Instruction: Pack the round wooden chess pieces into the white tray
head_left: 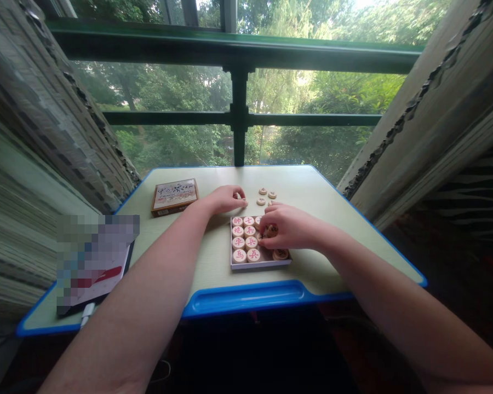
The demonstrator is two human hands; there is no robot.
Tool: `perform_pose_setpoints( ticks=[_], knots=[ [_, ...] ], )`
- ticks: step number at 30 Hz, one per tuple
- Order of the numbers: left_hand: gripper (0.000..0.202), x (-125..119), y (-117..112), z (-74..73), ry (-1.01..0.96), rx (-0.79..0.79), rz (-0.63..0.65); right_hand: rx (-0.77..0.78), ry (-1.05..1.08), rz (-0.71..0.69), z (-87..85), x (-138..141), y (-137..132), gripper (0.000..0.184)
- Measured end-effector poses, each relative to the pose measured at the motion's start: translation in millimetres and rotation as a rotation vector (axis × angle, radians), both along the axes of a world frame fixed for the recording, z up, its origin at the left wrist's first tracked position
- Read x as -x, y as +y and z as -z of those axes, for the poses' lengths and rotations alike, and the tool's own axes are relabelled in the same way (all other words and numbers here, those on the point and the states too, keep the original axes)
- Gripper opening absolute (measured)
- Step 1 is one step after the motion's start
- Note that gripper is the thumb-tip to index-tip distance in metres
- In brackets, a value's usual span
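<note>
A shallow white tray in the middle of the table holds several round wooden chess pieces marked in red. My right hand rests over the tray's right half, fingers curled and pinched on a wooden piece. Just beyond the tray's far left corner, my left hand lies with fingers curled on a piece at its fingertips. Three loose pieces lie on the table past the tray.
A brown box lid with printed characters lies at the far left of the pale table, which has a blue rim. A blurred booklet lies at the near left corner. A green window railing stands behind the table.
</note>
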State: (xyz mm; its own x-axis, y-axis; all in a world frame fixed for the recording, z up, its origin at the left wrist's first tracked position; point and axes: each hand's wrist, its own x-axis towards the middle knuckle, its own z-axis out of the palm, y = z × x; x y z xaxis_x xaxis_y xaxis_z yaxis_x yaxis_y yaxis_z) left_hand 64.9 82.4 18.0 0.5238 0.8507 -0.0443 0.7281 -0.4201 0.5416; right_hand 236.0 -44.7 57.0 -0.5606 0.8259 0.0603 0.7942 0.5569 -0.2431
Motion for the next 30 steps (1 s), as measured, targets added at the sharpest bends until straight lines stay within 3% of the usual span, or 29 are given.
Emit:
perform_pose_setpoints(
  ticks=[15,20,26,30],
  knots=[
    [0.043,1,4,2.9,-0.088,0.009,0.042,-0.004,0.056,0.039,6.5,-4,4,0.012],
    [0.038,-1,6,6.5,-0.244,-0.005,0.039,-0.091,0.141,0.060,5.2,-9,7,0.011],
    [0.039,-7,0,1.5,-0.516,0.267,0.081,-0.277,0.255,0.326,19.0,-27,29,0.015],
    [0.039,-10,-12,-12.2,-0.676,0.386,0.111,-0.309,0.359,0.339,25.4,-36,36,0.018]
  ],
)
